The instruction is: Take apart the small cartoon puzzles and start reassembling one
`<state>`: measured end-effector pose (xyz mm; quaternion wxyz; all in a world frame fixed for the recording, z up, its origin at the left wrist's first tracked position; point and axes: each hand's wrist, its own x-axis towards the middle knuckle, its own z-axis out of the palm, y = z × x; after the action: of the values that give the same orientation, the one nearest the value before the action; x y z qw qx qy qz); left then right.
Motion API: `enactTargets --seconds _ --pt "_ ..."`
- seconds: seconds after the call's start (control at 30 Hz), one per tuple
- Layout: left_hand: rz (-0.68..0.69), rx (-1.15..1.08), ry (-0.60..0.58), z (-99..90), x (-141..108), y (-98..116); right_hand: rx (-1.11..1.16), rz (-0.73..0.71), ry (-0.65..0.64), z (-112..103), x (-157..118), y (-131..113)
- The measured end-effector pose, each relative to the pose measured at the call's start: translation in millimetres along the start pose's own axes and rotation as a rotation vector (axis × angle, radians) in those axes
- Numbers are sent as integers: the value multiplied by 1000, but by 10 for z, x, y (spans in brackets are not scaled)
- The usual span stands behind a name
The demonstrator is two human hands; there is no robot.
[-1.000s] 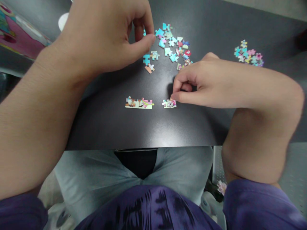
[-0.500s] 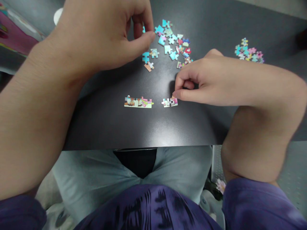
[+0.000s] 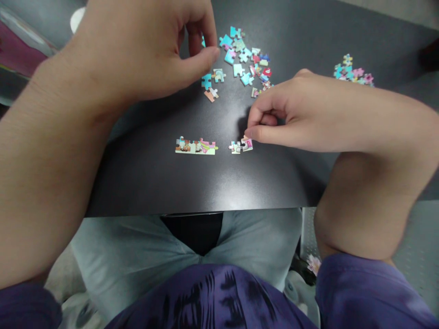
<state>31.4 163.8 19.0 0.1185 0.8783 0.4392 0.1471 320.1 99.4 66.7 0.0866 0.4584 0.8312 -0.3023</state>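
My right hand (image 3: 277,114) pinches a small pink-and-white jigsaw piece (image 3: 247,145) by its upper edge between thumb and forefinger. Just left of that piece, and slightly lower, lies another jigsaw piece (image 3: 235,147) with a pale bottom edge. Farther left is a joined strip of jigsaw pieces (image 3: 195,146), with a space between it and the pair. Over the left side of a loose pile of jigsaw pieces (image 3: 238,70), my left hand (image 3: 192,50) is closed, thumb against forefinger; whatever its fingertips hold, if anything, is hidden.
A second cluster of jigsaw pieces (image 3: 348,72) lies at the right, partly behind my right forearm. The dark table (image 3: 192,192) ends just above my lap. A round white object (image 3: 77,19) and a pink printed item (image 3: 18,45) are at the far left.
The pink-and-white piece in my right hand has risen and come slightly apart from its left neighbour. My left hand keeps its pose, and the whole view has shifted a little.
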Motion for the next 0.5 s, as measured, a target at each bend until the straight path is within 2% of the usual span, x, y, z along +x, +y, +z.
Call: enactTargets --seconds 0.1,0.23,0.4,0.5 --pt "-42 62 -7 -21 -1 41 3 -4 3 -3 -6 -38" --pt "7 52 -18 -57 -26 139 12 13 -3 7 4 -60" --pt "177 -54 10 -72 -53 171 9 45 4 18 22 -57" --pt "276 -117 -31 -68 -45 212 -4 17 -4 12 18 -61"
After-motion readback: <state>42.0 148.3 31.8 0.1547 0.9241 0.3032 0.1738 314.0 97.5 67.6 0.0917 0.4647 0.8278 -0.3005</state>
